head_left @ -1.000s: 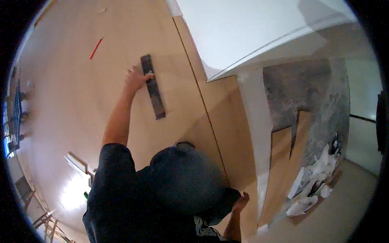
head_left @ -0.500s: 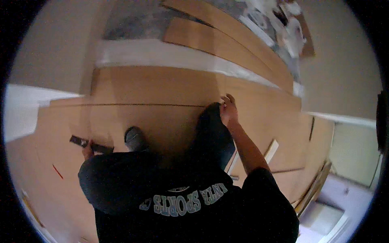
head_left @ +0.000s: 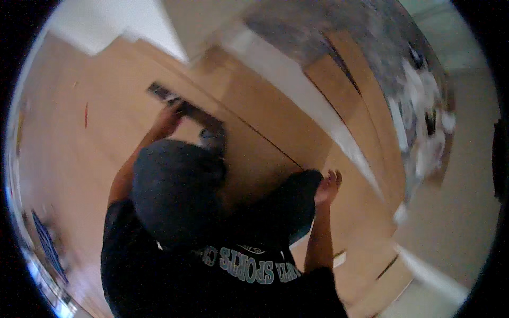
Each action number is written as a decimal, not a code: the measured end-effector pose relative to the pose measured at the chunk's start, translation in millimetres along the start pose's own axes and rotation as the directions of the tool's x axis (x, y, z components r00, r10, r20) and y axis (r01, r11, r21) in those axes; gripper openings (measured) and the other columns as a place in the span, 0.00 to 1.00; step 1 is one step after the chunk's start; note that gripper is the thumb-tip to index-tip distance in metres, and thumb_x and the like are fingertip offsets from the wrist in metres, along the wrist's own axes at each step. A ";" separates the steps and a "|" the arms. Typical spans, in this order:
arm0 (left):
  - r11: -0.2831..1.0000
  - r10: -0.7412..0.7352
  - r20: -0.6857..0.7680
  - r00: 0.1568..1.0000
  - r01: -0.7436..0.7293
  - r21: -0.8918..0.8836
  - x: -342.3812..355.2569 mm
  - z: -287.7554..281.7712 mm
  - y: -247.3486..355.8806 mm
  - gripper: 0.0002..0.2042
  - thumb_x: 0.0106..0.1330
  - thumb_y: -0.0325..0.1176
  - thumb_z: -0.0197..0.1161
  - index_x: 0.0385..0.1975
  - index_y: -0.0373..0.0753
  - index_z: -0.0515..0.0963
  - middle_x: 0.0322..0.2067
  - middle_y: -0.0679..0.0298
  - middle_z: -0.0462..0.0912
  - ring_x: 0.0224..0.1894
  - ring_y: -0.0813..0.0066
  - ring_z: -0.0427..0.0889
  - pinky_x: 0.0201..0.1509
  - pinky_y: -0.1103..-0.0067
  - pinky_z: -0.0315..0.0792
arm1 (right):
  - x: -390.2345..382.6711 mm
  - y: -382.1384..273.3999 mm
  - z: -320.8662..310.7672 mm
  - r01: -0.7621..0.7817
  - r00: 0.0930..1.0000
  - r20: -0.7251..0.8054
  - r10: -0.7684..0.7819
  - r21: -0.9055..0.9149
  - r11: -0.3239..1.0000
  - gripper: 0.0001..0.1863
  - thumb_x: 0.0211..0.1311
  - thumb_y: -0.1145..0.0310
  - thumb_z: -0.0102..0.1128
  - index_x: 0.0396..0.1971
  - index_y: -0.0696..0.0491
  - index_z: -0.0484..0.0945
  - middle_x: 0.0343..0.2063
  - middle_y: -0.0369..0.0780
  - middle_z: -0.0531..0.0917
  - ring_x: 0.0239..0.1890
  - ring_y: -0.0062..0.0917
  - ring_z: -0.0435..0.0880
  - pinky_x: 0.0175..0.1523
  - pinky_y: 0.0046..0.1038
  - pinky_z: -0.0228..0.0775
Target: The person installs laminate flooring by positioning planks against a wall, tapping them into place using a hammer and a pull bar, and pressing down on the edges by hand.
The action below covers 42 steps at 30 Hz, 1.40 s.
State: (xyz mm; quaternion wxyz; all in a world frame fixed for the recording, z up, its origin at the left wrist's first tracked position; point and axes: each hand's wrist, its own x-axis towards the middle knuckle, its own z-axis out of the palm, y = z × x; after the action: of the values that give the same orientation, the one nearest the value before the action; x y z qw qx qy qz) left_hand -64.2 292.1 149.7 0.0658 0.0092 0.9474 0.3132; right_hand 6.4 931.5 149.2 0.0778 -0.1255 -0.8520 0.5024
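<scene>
Left fingers [head_left: 173, 110] clasping a dark bar [head_left: 200, 114], tips blurred, right fingers [head_left: 332, 180] loosely spread beside the knee [head_left: 309, 184]

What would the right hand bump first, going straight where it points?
Past some wood floor, the right hand would probably meet the pale strip; depth is unclear, so it might pass above.

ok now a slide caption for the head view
Left hand holding a dark bar over a wood-toned floor, right hand open beside the knee.

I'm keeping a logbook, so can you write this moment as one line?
left hand: holds dark bar | right hand: open, by knee | thin red stick: on floor
</scene>
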 end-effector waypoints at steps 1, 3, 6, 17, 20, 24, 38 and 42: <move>0.987 -0.080 0.000 0.997 0.079 -0.142 1.9 11.3 -4.4 0.13 0.75 0.35 0.57 0.54 0.37 0.76 0.45 0.59 0.84 0.45 0.64 0.82 0.48 0.68 0.76 | 0.7 -28.1 16.7 -0.041 0.999 0.000 0.041 0.066 0.997 0.14 0.69 0.75 0.52 0.52 0.60 0.78 0.64 0.49 0.69 0.60 0.41 0.77 0.57 0.35 0.77; 0.419 -0.436 0.255 0.863 0.446 -0.791 25.7 58.4 -6.4 0.13 0.74 0.38 0.60 0.52 0.40 0.77 0.42 0.61 0.84 0.40 0.67 0.82 0.43 0.70 0.78 | -11.3 -48.1 30.2 0.216 0.975 0.014 -0.220 -0.265 0.940 0.14 0.70 0.73 0.52 0.52 0.60 0.78 0.63 0.53 0.69 0.61 0.43 0.75 0.57 0.36 0.77; 0.021 -0.486 0.364 0.795 0.426 -0.904 68.4 99.2 -3.5 0.13 0.72 0.38 0.63 0.52 0.42 0.78 0.41 0.62 0.86 0.39 0.66 0.84 0.40 0.68 0.80 | -14.7 -69.6 52.4 0.385 0.916 0.149 -0.372 -0.582 0.716 0.14 0.71 0.71 0.53 0.51 0.59 0.78 0.60 0.54 0.72 0.60 0.43 0.76 0.57 0.37 0.76; 0.069 -0.525 0.314 0.791 0.407 -0.911 165.9 130.0 68.7 0.10 0.74 0.34 0.59 0.50 0.38 0.77 0.39 0.62 0.83 0.32 0.71 0.81 0.28 0.71 0.77 | 106.4 -75.5 184.1 -0.502 0.685 0.468 0.558 -0.252 0.827 0.15 0.72 0.59 0.56 0.46 0.56 0.79 0.42 0.43 0.85 0.40 0.33 0.84 0.47 0.35 0.77; 0.149 -0.523 0.226 0.822 0.349 -0.925 188.2 121.1 65.5 0.12 0.73 0.35 0.61 0.50 0.37 0.77 0.38 0.60 0.83 0.32 0.69 0.81 0.28 0.71 0.77 | 140.5 -80.4 233.5 -0.762 0.499 0.523 0.691 -0.115 0.637 0.16 0.73 0.56 0.56 0.45 0.54 0.78 0.40 0.41 0.85 0.39 0.31 0.84 0.45 0.34 0.78; 0.084 -0.579 0.221 0.785 0.327 -0.941 222.0 142.6 4.4 0.14 0.73 0.38 0.61 0.47 0.33 0.77 0.35 0.58 0.83 0.30 0.67 0.82 0.28 0.71 0.77 | 148.1 -116.9 306.1 -0.700 0.567 0.609 0.555 0.000 0.715 0.18 0.73 0.52 0.56 0.45 0.54 0.77 0.36 0.40 0.85 0.38 0.28 0.85 0.42 0.29 0.78; 0.974 -0.214 0.199 0.956 0.193 0.121 236.7 72.1 8.9 0.19 0.74 0.47 0.53 0.37 0.37 0.83 0.39 0.52 0.85 0.45 0.53 0.86 0.42 0.61 0.81 | 186.1 -116.2 339.5 -0.362 0.745 0.574 0.340 -0.080 0.929 0.09 0.71 0.69 0.60 0.36 0.60 0.77 0.28 0.39 0.80 0.32 0.23 0.81 0.40 0.25 0.75; 0.990 -0.006 0.037 0.999 0.000 0.138 259.3 58.2 28.6 0.15 0.68 0.46 0.58 0.42 0.41 0.82 0.45 0.57 0.83 0.55 0.57 0.81 0.55 0.62 0.78 | 170.6 -119.8 341.9 -0.405 0.730 0.561 0.391 -0.105 0.908 0.09 0.71 0.69 0.59 0.42 0.61 0.75 0.31 0.40 0.80 0.33 0.24 0.81 0.41 0.26 0.76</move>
State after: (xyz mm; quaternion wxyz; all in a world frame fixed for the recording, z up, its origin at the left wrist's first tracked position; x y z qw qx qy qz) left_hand -314.2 364.8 89.7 0.0830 0.0181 0.9654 0.2466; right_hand -261.5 639.8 90.0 -0.2881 -0.1481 -0.7824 0.5318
